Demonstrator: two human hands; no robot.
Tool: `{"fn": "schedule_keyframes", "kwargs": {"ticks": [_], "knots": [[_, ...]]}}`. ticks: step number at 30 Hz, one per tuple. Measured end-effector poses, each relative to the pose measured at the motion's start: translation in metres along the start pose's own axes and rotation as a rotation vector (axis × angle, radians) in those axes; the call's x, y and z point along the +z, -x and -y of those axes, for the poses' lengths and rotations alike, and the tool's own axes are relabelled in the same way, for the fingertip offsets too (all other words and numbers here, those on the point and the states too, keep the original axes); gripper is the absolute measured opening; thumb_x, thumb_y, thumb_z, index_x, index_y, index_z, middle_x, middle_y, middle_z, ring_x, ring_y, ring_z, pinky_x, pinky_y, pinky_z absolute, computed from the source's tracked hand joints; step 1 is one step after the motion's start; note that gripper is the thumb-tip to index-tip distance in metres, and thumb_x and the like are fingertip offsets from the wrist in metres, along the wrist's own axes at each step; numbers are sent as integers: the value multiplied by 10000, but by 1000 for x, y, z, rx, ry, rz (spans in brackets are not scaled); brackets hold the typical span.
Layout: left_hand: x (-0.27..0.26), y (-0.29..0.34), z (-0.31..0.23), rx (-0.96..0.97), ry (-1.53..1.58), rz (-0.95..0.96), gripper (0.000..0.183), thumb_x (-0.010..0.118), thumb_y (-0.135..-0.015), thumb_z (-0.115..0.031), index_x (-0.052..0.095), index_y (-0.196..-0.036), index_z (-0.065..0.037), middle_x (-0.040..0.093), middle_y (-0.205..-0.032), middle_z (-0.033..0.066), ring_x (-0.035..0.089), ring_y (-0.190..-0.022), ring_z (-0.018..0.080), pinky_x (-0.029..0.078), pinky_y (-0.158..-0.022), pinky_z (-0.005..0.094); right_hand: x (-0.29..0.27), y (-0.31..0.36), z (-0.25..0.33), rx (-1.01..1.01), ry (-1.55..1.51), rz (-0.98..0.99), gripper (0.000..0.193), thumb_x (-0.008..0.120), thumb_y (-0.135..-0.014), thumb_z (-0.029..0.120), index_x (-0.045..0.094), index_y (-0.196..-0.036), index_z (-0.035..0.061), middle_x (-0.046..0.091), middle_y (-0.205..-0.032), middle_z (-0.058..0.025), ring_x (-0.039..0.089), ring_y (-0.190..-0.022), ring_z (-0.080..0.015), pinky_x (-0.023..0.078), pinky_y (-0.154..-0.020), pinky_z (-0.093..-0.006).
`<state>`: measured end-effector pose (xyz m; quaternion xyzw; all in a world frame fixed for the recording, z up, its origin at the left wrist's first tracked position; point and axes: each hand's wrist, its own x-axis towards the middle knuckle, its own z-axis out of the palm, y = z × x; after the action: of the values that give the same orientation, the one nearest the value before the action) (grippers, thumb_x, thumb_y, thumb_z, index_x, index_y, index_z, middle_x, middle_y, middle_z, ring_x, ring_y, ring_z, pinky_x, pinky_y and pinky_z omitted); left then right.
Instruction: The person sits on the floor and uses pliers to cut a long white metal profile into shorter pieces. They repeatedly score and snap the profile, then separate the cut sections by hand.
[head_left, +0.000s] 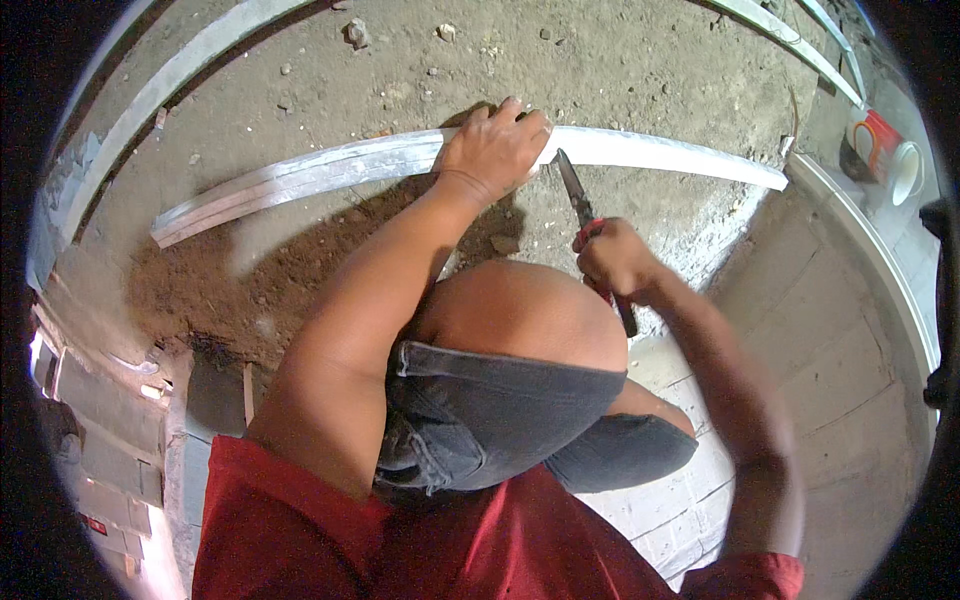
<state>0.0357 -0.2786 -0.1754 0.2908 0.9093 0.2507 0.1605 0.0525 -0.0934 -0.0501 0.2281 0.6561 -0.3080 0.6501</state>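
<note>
A long, pale wooden beam [350, 165] lies across the ground in front of me, its right half glaring white in the light. My left hand [497, 145] presses on its middle, the fingers curled over the far edge. In my right hand [617, 257] is a narrow hand saw [575, 190], gripped by its red and black handle. The blade's tip meets the near edge of the beam, just right of my left hand. My bent knee [525, 310] is close below both hands.
Bare soil with small stones [357, 33] surrounds the beam. Pale rails [190, 75] run along the far left and far right. A white and red bucket [905, 170] lies tipped at the right, beyond a white edging strip [870, 240]. Grey paving [830, 330] spreads at the near right.
</note>
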Motion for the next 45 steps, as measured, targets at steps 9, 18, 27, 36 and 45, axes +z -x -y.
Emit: {"fn": "schedule_keyframes", "kwargs": {"ticks": [9, 18, 27, 36, 45], "knots": [[6, -1, 2, 0, -20, 6, 553, 760, -711, -300, 631, -1230, -158, 591, -1103, -3, 552, -1076, 221, 539, -805, 375, -47, -5, 10, -170, 626, 252, 217, 620, -863, 175, 616, -740, -4, 590, -684, -77, 672, -732, -245, 550, -661, -423], [-2, -2, 0, -14, -14, -4, 546, 769, -703, -306, 641, -1214, -160, 593, -1130, -13, 551, -1078, 214, 542, -824, 361, 3, -6, -6, -85, 246, 5, 135, 608, -778, 109, 612, -766, -26, 654, -737, -157, 635, -753, -246, 499, -692, -399], [-7, 0, -1, -16, 38, -5, 519, 771, -703, -275, 659, -1198, -166, 607, -1111, -15, 562, -1049, 227, 549, -817, 359, 59, -41, -45, 5, -143, -396, 177, 499, -760, 63, 589, -863, -50, 626, -735, -250, 633, -733, -349, 484, -717, -420], [-2, 2, -3, -20, 34, -62, 517, 771, -691, -260, 665, -1191, -175, 613, -1083, -10, 560, -1046, 235, 560, -793, 349, 93, -71, -68, -237, -272, -636, 324, 526, -740, 32, 595, -1039, -73, 666, -863, -296, 658, -857, -436, 501, -804, -429], [-1, 2, -1, -14, 5, -36, 547, 779, -665, -237, 662, -1195, -169, 617, -1103, -14, 563, -1050, 217, 552, -807, 348, 8, -31, -37, -96, -6, -183, 230, 576, -728, 151, 633, -814, -54, 643, -756, -290, 648, -768, -437, 507, -722, -464]]}}
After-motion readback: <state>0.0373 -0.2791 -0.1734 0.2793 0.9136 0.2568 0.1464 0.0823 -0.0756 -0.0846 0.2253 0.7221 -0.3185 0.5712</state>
